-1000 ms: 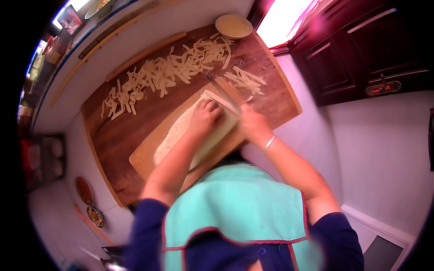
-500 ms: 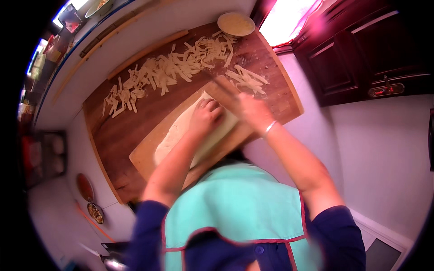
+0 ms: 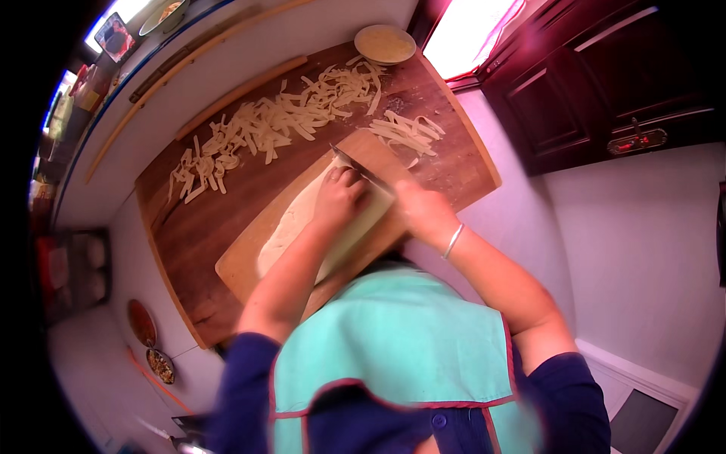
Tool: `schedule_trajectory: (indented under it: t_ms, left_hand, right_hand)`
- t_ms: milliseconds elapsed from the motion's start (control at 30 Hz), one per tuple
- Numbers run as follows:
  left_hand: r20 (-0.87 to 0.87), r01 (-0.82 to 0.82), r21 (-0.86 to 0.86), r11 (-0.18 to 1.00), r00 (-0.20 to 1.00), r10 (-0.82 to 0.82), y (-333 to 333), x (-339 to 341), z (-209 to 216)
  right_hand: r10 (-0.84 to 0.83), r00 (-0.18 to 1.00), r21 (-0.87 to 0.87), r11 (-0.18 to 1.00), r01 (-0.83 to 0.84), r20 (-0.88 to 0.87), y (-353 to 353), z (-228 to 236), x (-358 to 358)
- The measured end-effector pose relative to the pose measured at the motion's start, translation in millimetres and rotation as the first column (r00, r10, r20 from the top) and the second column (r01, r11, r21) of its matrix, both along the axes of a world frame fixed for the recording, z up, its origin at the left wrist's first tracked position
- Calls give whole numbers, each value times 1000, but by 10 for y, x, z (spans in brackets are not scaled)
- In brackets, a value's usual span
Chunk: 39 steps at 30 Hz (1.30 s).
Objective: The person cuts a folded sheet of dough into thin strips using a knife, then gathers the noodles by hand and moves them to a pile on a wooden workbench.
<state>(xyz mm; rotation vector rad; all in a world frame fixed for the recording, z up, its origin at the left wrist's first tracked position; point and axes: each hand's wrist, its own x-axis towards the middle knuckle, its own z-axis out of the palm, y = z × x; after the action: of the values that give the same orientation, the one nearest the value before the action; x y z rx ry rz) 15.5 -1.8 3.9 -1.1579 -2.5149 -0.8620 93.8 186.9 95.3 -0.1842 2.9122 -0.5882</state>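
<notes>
A pale folded sheet of dough (image 3: 293,219) lies lengthwise on a wooden cutting board (image 3: 240,263). My left hand (image 3: 340,195) presses on the dough near its far right end, fingers curled and close together. Just right of those fingers, the dark blade of a knife (image 3: 361,166) stands along the dough's cut end. My right hand (image 3: 426,214), slightly blurred and with a bracelet at its wrist, is closed round the knife's handle, which it hides. Beyond the board's right end lies a small pile of cut noodles (image 3: 408,132).
A long heap of noodles (image 3: 265,125) stretches across the back of the brown wooden table (image 3: 178,250). Behind it lies a rolling pin (image 3: 242,94) by the wall. A bowl (image 3: 386,44) of pale yellow contents stands at the far right corner. Dark red cabinets (image 3: 597,83) hang right.
The knife has moved from over the board's right end back left to the dough's edge beside my left fingers. My left hand stays on the dough. The whole view has shifted slightly.
</notes>
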Motion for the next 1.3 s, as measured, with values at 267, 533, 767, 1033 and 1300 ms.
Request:
schedule_trajectory:
  t_ms: [267,533,767,1033,1300]
  left_hand:
    - [-3,-1,19,1000,1000,1,6,21,11]
    - [-2,-2,53,999,1000,2,-12,-9,-1]
    - [-3,-5,33,999,1000,5,7,11,-7]
    - [-34,-22,72,997,999,24,-26,41,24]
    - [-26,-10,75,997,1000,12,16,3,7]
  right_hand:
    - [-30,997,37,999,27,71,-90,-202,-128]
    - [-55,998,14,998,55,-10,-64,0,-28]
    - [11,1000,-8,1000,-11,-3,-78,-149,-117]
    - [-154,980,107,980,168,-122,340,60,-275]
    - [-13,999,61,998,16,-42,-48,35,-20]
